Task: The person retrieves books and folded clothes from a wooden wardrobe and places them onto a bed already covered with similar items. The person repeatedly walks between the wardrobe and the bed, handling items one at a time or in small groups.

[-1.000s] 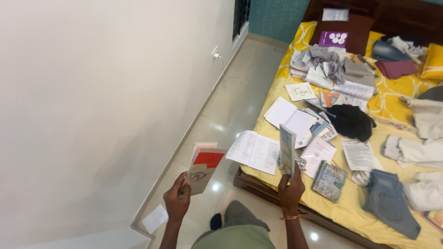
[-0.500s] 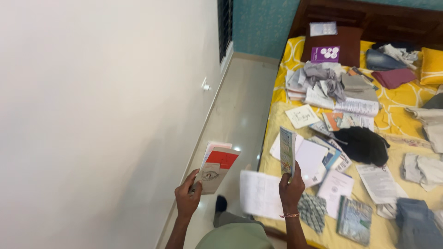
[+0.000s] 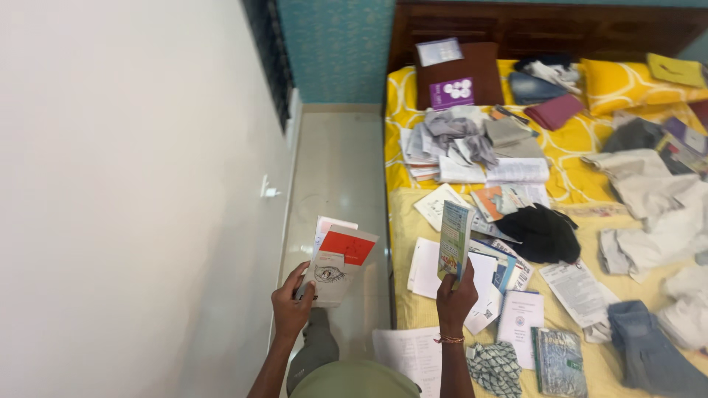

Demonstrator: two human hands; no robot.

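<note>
My left hand grips a few thin booklets, the top one beige with a red panel and an eye drawing, held over the floor beside the bed. A green and blue booklet stands upright in my right hand, above the bed's near left part. Under that hand lie white open papers and other booklets on the yellow bed sheet.
The bed is littered with books, papers, a black cloth, grey and white clothes, jeans and yellow pillows by a dark wooden headboard. A white wall stands at the left, with a narrow tiled floor strip between.
The view has swung so the bed now runs straight ahead. Both hands keep their booklets, staying at about the same height, and the wall fills less of the left side.
</note>
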